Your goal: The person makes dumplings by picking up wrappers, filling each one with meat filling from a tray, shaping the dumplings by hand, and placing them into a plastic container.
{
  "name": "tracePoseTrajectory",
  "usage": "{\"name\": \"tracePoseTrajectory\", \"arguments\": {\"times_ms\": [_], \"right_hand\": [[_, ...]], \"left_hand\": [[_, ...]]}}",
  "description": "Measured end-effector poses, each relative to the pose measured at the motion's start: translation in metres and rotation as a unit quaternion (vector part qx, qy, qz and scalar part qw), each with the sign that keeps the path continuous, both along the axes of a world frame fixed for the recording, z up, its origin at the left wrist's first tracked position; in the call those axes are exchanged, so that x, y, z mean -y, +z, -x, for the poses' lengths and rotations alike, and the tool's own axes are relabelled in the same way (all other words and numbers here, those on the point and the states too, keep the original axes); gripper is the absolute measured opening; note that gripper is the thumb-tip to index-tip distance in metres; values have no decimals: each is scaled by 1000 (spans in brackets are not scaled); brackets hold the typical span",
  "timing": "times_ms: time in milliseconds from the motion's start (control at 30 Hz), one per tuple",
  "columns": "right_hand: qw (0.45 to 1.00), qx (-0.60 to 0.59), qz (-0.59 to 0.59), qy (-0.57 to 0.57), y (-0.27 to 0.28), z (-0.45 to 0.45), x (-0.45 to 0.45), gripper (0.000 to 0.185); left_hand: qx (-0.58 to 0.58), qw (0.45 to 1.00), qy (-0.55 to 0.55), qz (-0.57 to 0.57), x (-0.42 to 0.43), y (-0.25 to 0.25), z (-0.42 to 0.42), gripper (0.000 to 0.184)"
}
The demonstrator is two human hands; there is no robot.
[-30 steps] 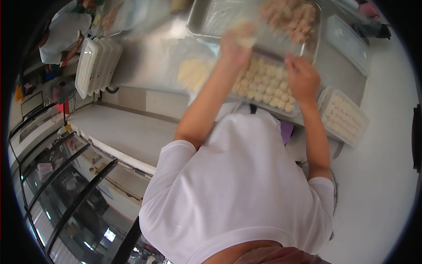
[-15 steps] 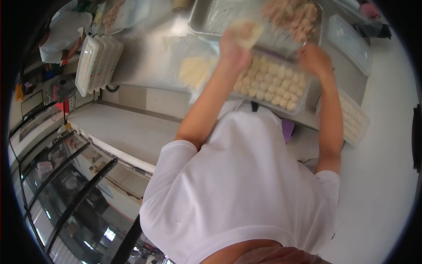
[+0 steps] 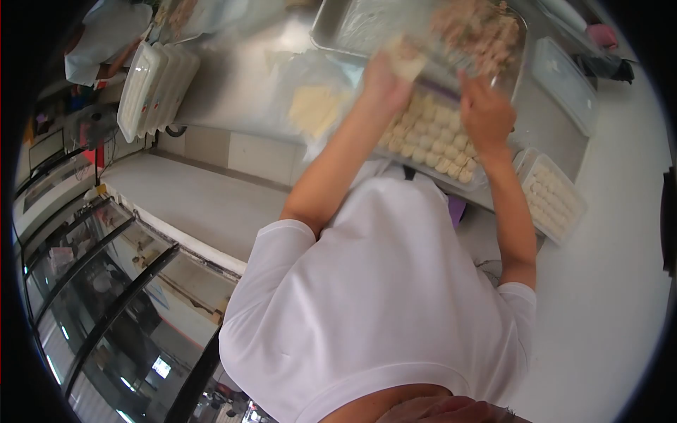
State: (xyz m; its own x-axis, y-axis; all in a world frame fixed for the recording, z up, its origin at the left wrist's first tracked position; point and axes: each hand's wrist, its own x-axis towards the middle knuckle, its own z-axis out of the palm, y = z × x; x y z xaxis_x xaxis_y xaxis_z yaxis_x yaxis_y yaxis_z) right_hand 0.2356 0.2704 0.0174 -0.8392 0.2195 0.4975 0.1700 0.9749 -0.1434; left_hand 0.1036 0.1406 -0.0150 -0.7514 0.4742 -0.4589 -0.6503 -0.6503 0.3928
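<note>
A pale wrapper (image 3: 407, 62) with some filling on it rests in my left hand (image 3: 384, 83), whose fingers curl around its edge. My right hand (image 3: 486, 109) is closed on a thin tool, mostly hidden and blurred, over the edge of the metal tray (image 3: 345, 46). Pink minced filling (image 3: 483, 35) is heaped in that tray. Below my hands, a clear container (image 3: 474, 185) holds rows of round dumplings (image 3: 434, 134). A stack of flat yellow wrappers (image 3: 314, 110) lies on plastic to the left.
A second container of dumplings (image 3: 550, 197) sits at the right, below a clear lid (image 3: 566, 84). Stacked white trays (image 3: 156, 88) stand at the table's left edge. Another person (image 3: 106, 42) in a white top is at the upper left.
My right hand has moved left and slightly down from the filling, toward my left hand. My left hand still holds the wrapper. The view has shifted slightly.
</note>
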Motion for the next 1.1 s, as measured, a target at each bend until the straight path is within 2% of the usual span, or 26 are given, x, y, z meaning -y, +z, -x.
{"name": "tracePoseTrajectory", "arguments": {"times_ms": [133,200,233,267,300,400,433,500,533,600,700,833,900,933,967,1000,1033,1100], "right_hand": [[999,-5,-11,-43,-7,6,-8,21],[989,82,77,-100,-9,13,-25,20],[989,82,77,-100,-13,13,-40,20],[962,231,121,-81,-18,10,-59,19],[911,374,162,-59,-13,10,-65,20],[904,403,133,-50,41,8,-71,21],[904,404,131,-46,57,6,-67,21],[941,281,177,-56,79,1,-55,20],[941,283,177,-54,80,-1,-46,20],[970,104,219,35,75,-3,-26,19],[975,128,171,62,49,-7,-8,18],[980,123,147,47,54,-13,-3,18],[957,67,273,75,62,-17,-12,18],[958,66,271,73,66,-18,-16,18],[943,42,310,110,70,-20,-19,19],[925,18,350,148,72,-21,-20,19],[924,20,352,149,75,-23,-18,19],[916,34,356,181,78,-22,-11,21]], "left_hand": [[64,997,48,-24,0,-3,-2,32],[46,996,68,-31,2,4,-4,32],[47,996,67,-32,3,4,-3,32],[44,997,57,-21,5,3,-2,32],[41,998,48,-10,6,2,-1,32],[32,998,46,4,8,-1,2,31],[32,998,50,3,9,-1,3,31],[25,999,25,7,12,-2,4,31],[27,999,28,8,13,-6,5,31],[-17,999,-42,-29,13,-8,6,44],[-33,996,-78,-16,13,23,-2,43],[10,997,-73,-21,27,9,-1,45],[-203,944,-215,-145,57,11,6,46],[-203,943,-217,-148,65,17,8,46],[-431,876,-215,9,72,31,10,51],[-623,739,-194,167,75,41,12,60],[-621,740,-194,170,75,46,14,60],[-655,635,-252,323,76,51,24,49]]}}
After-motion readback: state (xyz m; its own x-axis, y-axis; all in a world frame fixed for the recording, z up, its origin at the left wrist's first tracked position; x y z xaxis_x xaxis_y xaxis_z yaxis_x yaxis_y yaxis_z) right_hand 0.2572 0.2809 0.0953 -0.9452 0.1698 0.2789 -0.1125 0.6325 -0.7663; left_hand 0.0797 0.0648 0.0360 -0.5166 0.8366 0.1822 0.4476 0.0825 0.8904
